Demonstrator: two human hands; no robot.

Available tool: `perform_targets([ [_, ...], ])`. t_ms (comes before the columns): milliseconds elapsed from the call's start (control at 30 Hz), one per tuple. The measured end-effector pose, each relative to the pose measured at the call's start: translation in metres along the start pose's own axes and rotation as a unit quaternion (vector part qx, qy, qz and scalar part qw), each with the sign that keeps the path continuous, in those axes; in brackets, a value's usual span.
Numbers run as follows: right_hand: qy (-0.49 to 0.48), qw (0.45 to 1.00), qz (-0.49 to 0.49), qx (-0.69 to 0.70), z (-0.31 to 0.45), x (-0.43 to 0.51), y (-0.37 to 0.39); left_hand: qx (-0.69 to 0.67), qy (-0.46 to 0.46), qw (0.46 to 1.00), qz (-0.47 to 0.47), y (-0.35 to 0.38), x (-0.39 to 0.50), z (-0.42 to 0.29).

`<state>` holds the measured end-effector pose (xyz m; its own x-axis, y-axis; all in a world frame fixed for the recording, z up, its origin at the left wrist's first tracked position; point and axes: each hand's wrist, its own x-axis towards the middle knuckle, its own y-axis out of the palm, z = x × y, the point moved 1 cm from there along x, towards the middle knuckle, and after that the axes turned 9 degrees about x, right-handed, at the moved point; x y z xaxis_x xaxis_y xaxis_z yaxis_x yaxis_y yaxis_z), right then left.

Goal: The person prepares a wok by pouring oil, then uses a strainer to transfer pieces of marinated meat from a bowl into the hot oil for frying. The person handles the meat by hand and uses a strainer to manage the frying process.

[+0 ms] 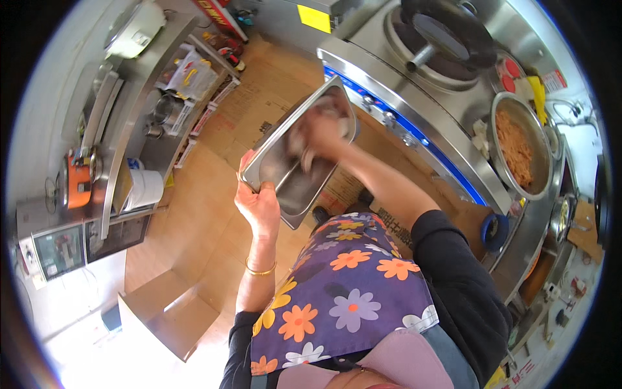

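Note:
A deep rectangular stainless steel food pan [301, 194] is held tilted in mid-air in front of me, above the cardboard-covered floor. My left hand [258, 209] grips its near left corner, with the thumb over the rim. Inside the pan, towards its far end, is my right hand [323, 133], blurred by motion. Pale and reddish patches around its fingers are too smeared to tell whether they are food or part of the hand. Whether this hand grips anything cannot be made out.
A steel stove [418, 107] with a blue control strip stands at the right, bearing a dark wok [474, 44]. Beyond it sits a steel bowl [500, 104] of orange-brown food [514, 148]. Steel shelving [138, 109] lines the left. An open cardboard box [170, 311] lies on the floor.

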<state>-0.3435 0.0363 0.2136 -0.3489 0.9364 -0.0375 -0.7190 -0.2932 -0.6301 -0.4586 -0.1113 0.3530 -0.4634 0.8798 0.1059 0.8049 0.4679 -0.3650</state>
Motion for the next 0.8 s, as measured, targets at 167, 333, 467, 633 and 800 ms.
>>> perform_targets([
  [167, -0.063, 0.988, 0.098, 0.106, 0.032, -0.003, 0.085, 0.137, 0.113, 0.984, -0.022, -0.043, 0.004, 0.007],
  [333, -0.288, 0.881, 0.244, 0.287, 0.127, -0.058, 0.126, 0.115, 0.049, 0.991, -0.048, -0.097, 0.01, 0.027],
  [467, -0.351, 0.927, 0.088, -0.095, 0.102, 0.013, 0.063, 0.118, 0.026, 0.991, -0.06, -0.122, 0.025, 0.024],
  [633, -0.073, 0.988, 0.129, -0.033, 0.077, 0.022, 0.097, 0.178, 0.103, 0.978, -0.012, -0.101, 0.051, 0.015],
  [800, -0.084, 0.936, 0.278, 0.198, 0.115, 0.002, 0.095, 0.174, 0.137, 0.975, -0.013, -0.056, 0.094, 0.035],
])
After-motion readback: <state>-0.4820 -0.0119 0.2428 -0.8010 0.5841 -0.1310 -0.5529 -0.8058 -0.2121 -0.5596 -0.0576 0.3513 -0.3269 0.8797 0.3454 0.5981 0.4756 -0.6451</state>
